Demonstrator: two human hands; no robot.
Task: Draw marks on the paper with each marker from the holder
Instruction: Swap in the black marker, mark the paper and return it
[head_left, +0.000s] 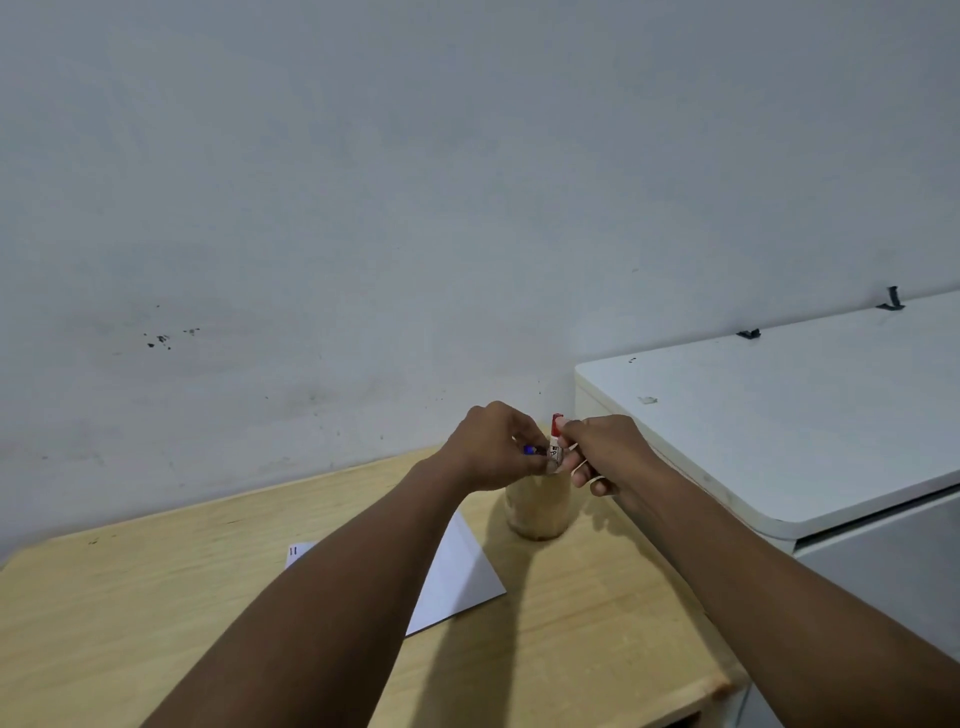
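A beige cylindrical holder (539, 512) stands on the wooden table (156, 597) near the wall. Both hands meet just above its mouth. My right hand (605, 449) pinches an upright marker with a red cap (557, 427) and a white labelled barrel. My left hand (491, 447) is curled next to it, with a blue marker (529, 450) showing between its fingers. The white paper (457, 577) lies in front of the holder, mostly under my left forearm. Two short dark marks (294, 551) show at its left corner.
A white cabinet top (779, 415) stands higher than the table on the right, close to the holder. A pale wall runs right behind the table. The table's front right corner (719, 686) is near my right forearm.
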